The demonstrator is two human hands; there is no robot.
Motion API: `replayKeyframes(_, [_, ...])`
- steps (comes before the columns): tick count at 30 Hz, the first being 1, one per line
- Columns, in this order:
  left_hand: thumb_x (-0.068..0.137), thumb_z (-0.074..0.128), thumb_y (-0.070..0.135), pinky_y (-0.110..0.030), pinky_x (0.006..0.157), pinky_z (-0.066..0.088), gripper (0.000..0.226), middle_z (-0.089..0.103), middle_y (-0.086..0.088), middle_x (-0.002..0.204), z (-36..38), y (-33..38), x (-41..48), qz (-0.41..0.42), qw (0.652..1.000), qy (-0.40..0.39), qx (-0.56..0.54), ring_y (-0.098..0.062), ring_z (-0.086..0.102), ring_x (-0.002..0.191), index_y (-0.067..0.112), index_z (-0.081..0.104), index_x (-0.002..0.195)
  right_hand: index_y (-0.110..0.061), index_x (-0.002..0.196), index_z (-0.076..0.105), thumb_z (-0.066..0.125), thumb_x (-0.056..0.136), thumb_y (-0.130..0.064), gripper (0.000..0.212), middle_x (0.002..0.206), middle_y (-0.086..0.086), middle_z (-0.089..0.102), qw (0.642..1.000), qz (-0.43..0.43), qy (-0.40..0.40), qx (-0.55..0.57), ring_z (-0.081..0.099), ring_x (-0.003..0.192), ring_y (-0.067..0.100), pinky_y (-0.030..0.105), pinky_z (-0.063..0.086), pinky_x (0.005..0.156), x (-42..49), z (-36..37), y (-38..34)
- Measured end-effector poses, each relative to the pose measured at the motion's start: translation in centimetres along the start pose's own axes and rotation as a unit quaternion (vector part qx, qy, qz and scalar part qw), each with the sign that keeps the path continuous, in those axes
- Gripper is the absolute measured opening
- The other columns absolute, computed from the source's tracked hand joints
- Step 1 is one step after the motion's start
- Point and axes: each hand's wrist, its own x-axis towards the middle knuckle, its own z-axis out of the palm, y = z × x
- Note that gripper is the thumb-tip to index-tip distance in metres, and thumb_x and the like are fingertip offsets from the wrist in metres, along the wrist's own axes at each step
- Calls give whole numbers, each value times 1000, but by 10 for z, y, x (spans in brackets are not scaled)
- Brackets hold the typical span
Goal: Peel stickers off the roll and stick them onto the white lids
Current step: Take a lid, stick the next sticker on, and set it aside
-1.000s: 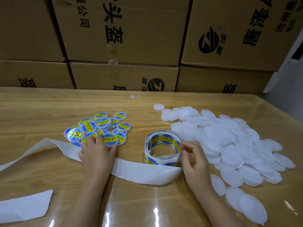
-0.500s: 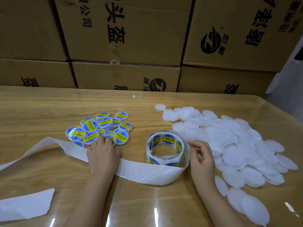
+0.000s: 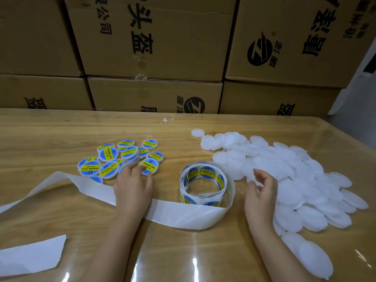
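Note:
The sticker roll, with blue and yellow round stickers, stands on its edge at the middle of the table. Its empty white backing strip trails off to the left. My left hand lies over that strip, and its fingertips touch the nearest of the stickered lids, which lie in a loose heap. My right hand is just right of the roll, fingers loosely curved and holding nothing, with its fingertips at the left edge of the pile of plain white lids.
Stacked cardboard boxes wall off the table's far edge. A loose piece of white backing paper lies at the near left. The glossy wooden table ends on the right, just beyond the white lids.
My right hand has left the roll and moved right to the white lid pile. My left hand has slid right along the strip, near the stickered lids.

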Motion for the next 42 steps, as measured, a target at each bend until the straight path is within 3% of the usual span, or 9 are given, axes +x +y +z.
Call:
replayKeyframes(5, [92,55,9,-23,84,42,9,57,-2,100,-2,47,-21,99,949,34,-297,-10,53,100,14,63,89,-12,104,63,50,84,6,30,112,5,54,984,-58,27,-165,47,107,29,38,35,88,11,-11,3])
replayKeyframes(11, [80,59,46,-30,86,33,34,61,3,106,11,63,-53,361,920,-68,-135,-11,54,102,17,67,98,-18,114,61,53,86,-2,33,128,6,48,942,2,-41,-332,37,121,28,40,28,93,15,-16,7])
replayKeyframes(16, [81,57,42,-30,90,31,35,62,6,101,14,58,-53,404,910,-92,-27,-19,59,96,23,65,109,-20,117,60,50,87,0,38,126,4,51,937,-8,-55,-346,43,116,25,38,29,89,14,-15,8])
replayKeyframes(23, [84,57,29,-40,98,36,30,64,8,101,15,52,-49,398,911,-96,-39,-17,51,105,23,65,112,-17,110,62,50,85,6,37,102,1,61,959,-48,-13,-279,54,95,23,34,29,83,14,-15,6])
replayKeyframes(26, [78,64,17,-42,98,36,35,63,6,100,15,50,-47,390,915,-95,-43,-19,52,107,23,65,113,-15,110,62,50,88,6,33,104,4,60,986,-67,-23,-152,55,95,23,39,44,87,12,-15,-1])
replayKeyframes(31, [77,60,29,-41,104,30,37,58,8,106,14,52,-49,363,921,-103,-92,-12,51,106,24,62,114,-30,99,63,58,89,3,35,92,-10,66,987,24,-118,104,58,81,-1,17,48,76,3,-12,-22])
replayKeyframes(34, [83,58,40,-35,102,29,40,60,8,112,15,60,-52,358,921,-80,-129,-5,50,110,21,61,118,-23,93,70,62,80,6,33,85,-8,70,932,128,-195,277,64,83,5,20,52,74,2,-17,-27])
replayKeyframes(38, [85,57,44,-23,99,28,53,56,9,128,14,69,-56,336,920,-88,-183,-3,47,120,17,52,130,-17,92,74,70,65,4,34,84,8,64,776,248,-357,458,59,72,14,23,48,57,6,-26,-27])
replayKeyframes(42, [86,56,39,-23,90,36,32,58,21,109,11,74,-60,306,915,-78,-253,-1,53,101,26,60,116,-14,95,73,67,67,7,35,86,11,62,737,257,-433,451,58,73,15,23,46,57,2,-24,-20])
